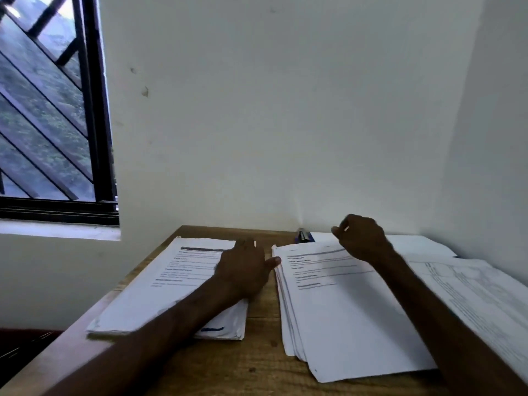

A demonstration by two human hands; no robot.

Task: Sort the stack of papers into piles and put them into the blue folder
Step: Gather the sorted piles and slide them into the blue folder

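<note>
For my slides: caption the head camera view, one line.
Left hand rests on left paper pile; right hand curls over middle pile on wooden desk.

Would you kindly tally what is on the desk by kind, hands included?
Paper piles: 3 (left pile, middle pile, right pile)
Plain white sheet at the back: 1
Hands: 2 (left hand, right hand)
Small dark blue object by the wall: 1
Total: 7

My left grip (pixel 244 270) lies flat, palm down, fingers straight, thumb splayed right; my right grip (pixel 361 238) is raised, fingers curled inward, any pinch unclear; both forearms stretched forward.
</note>
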